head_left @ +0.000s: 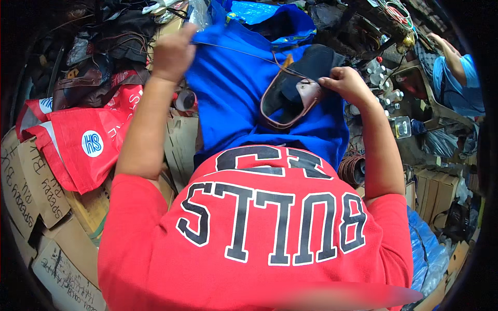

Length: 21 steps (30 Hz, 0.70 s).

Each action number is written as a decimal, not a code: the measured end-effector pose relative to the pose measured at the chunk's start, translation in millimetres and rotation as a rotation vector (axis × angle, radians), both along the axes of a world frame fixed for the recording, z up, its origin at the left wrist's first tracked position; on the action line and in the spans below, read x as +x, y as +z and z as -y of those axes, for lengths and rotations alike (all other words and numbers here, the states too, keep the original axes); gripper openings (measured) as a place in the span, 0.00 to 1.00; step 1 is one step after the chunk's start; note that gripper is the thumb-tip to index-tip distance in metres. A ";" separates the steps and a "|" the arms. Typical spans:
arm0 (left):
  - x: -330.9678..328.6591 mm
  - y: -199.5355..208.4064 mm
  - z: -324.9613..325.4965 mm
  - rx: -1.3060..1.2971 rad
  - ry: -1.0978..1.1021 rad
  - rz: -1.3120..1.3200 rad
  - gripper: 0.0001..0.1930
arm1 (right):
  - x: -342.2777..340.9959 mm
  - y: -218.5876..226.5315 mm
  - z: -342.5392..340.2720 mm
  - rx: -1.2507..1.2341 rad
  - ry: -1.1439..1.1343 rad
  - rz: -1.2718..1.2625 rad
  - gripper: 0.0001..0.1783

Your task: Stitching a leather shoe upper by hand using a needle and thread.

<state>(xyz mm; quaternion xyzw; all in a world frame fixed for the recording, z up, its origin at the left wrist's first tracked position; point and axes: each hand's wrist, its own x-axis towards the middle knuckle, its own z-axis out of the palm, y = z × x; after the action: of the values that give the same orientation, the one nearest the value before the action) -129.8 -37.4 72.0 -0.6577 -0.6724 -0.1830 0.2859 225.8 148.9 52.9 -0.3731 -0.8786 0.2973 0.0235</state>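
Note:
A brown and black shoe [310, 93] lies tilted on my lap, over blue cloth [223, 98]; its opening faces me. A thin thread [236, 50] stretches from my left hand across to the shoe's upper. My left hand [174, 54] is raised at the far left, closed in a fist on the thread and slightly blurred. At the shoe's right side, my right hand [346, 84] is closed, thumb and forefinger pinched together at the thread's other end. A small tan piece [287, 60] sticks up at the shoe's edge.
Red bags [83, 140] and cardboard boxes [39, 192] crowd my left. A blue plastic bag [282, 23] lies beyond my lap. Several small bottles [381, 78] stand at the right, near another person's arm and blue sleeve [456, 78]. A brown dark shoe [83, 83] rests far left.

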 end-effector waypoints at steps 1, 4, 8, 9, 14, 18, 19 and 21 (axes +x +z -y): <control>-15.5 4.5 12.3 -0.020 0.111 0.036 0.15 | 5.9 0.9 -0.7 -0.062 -0.051 0.051 0.23; -35.8 3.7 37.9 -0.132 0.337 0.136 0.15 | 15.2 -4.6 2.1 -0.172 -0.074 -0.017 0.22; -2.6 -10.1 46.3 -0.363 0.559 0.406 0.35 | 10.5 -9.7 1.3 -0.111 -0.038 -0.032 0.21; 8.5 -8.3 45.1 -0.297 0.387 0.376 0.38 | 9.8 -8.9 1.1 -0.132 -0.044 -0.017 0.21; 61.9 16.1 68.1 -0.656 -0.131 0.716 0.25 | 9.2 1.9 -0.8 -0.086 -0.049 -0.045 0.24; 89.0 7.0 89.8 -0.951 -0.140 0.487 0.14 | 8.1 5.1 -2.0 -0.077 -0.068 0.019 0.22; 86.7 5.5 95.6 -0.954 -0.124 0.466 0.14 | 7.3 4.1 -1.6 -0.103 -0.059 0.008 0.22; 80.7 2.3 104.3 -0.990 -0.081 0.599 0.09 | 5.2 1.0 -2.0 -0.084 -0.020 -0.010 0.22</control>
<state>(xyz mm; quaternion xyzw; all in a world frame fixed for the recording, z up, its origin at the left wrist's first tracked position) -49.2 -141.7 74.3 -0.6578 -0.7039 -0.0355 -0.2656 231.1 150.9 53.9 -0.3813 -0.8614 0.3353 0.0151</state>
